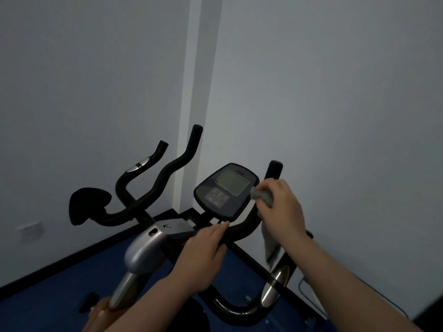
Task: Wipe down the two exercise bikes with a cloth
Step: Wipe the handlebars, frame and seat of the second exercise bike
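1. Step in hand: wiping the near exercise bike (143, 248) at its console (226, 190). The work sits at the right-hand edge of the console, beside the screen.

2. Right hand (280, 207): fingers curled round a bunched grey cloth (262, 195), which touches the console's right edge. A loose tail of the cloth hangs below the hand, in front of the right handlebar (273, 171).

3. Left hand (203, 255): fingers fairly straight, laid on the bar just under the console's lower edge, fingertips touching it. It appears to steady the bike; whether the thumb wraps the bar cannot be told.

4. Second bike: a further set of handlebars (172, 164) and a dark saddle (87, 204) stand to the left, near the wall corner. No hand or cloth is on them.

5. Progress, as judged: the task is at most part done; the screen face, both handlebars, the frame and all of the second bike may remain.

6. Next move calls for: drawing the cloth across the console face with light pressure, so the buttons are not pressed hard, and gathering the hanging tail so it does not snag on the bars.
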`<state>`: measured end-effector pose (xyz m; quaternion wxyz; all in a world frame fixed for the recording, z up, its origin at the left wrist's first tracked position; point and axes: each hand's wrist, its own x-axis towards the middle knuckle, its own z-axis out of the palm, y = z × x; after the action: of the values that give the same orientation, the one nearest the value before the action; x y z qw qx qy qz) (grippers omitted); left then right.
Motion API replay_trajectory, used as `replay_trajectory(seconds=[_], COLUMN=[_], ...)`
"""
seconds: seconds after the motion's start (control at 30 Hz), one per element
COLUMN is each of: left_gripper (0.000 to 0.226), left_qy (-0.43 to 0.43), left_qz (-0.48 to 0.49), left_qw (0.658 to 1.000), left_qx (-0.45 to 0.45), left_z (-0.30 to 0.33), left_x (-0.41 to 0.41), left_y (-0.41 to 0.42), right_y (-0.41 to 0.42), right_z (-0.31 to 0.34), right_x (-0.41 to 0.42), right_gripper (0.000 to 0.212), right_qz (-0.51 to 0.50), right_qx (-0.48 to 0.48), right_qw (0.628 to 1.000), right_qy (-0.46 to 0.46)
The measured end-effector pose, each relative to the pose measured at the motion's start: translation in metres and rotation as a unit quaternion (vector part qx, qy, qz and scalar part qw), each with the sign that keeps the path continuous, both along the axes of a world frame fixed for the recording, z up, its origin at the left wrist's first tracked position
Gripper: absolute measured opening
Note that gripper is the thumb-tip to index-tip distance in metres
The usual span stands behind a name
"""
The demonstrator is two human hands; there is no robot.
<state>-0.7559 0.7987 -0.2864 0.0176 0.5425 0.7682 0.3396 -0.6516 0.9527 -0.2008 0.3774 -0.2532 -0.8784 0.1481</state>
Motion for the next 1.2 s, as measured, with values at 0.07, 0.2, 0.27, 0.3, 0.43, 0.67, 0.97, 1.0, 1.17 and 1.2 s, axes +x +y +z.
replay_trajectory(seconds=[0.07, 0.2, 0.27, 0.3, 0.43, 0.67, 0.97, 1.0, 1.17, 1.2], left_gripper=[0.053, 0.045, 0.038, 0.035, 0.038, 0.051, 0.031, 0.026, 0.029, 0.030], left_qy=[-0.021, -0.013, -0.022, -0.028, 0.005, 0.054, -0.012, -0.045, -0.197, -0.209], left_qz=[0.009, 0.039, 0.062, 0.077, 0.123, 0.166, 0.211, 0.209, 0.214, 0.219], left_qw=[1.000, 0.998, 0.995, 0.993, 0.992, 0.984, 0.975, 0.973, 0.942, 0.938], left_qx=[0.018, 0.051, 0.077, 0.084, 0.034, -0.041, 0.068, 0.083, 0.167, 0.171], left_z=[0.000, 0.001, 0.007, 0.011, 0.011, -0.012, -0.017, -0.018, -0.030, -0.031], left_x=[0.001, 0.008, 0.010, 0.012, 0.016, 0.026, 0.040, 0.039, 0.030, 0.030], left_y=[-0.001, -0.006, -0.010, -0.014, -0.033, -0.071, -0.090, -0.091, -0.096, -0.097], right_y=[0.000, -0.033, -0.038, -0.033, 0.000, -0.061, -0.026, -0.033, -0.101, -0.100], right_z=[-0.002, -0.045, -0.046, -0.040, 0.007, -0.051, -0.017, -0.023, -0.065, -0.061], right_x=[-0.004, 0.004, 0.012, 0.014, 0.013, 0.005, 0.002, 0.001, -0.018, -0.019], right_gripper=[0.011, 0.021, 0.023, 0.022, 0.018, 0.029, 0.019, 0.018, 0.029, 0.029], right_qz=[-0.035, -0.056, -0.011, 0.018, 0.018, -0.024, -0.044, -0.060, 0.102, 0.156], right_qx=[0.004, -0.009, -0.009, 0.004, 0.018, -0.027, -0.014, -0.009, -0.035, -0.049], right_qw=[0.999, 0.998, 1.000, 0.999, 0.994, 0.999, 0.998, 0.998, 0.993, 0.984], right_qy=[-0.002, 0.029, 0.001, -0.041, -0.103, -0.029, -0.036, -0.028, -0.053, -0.069])
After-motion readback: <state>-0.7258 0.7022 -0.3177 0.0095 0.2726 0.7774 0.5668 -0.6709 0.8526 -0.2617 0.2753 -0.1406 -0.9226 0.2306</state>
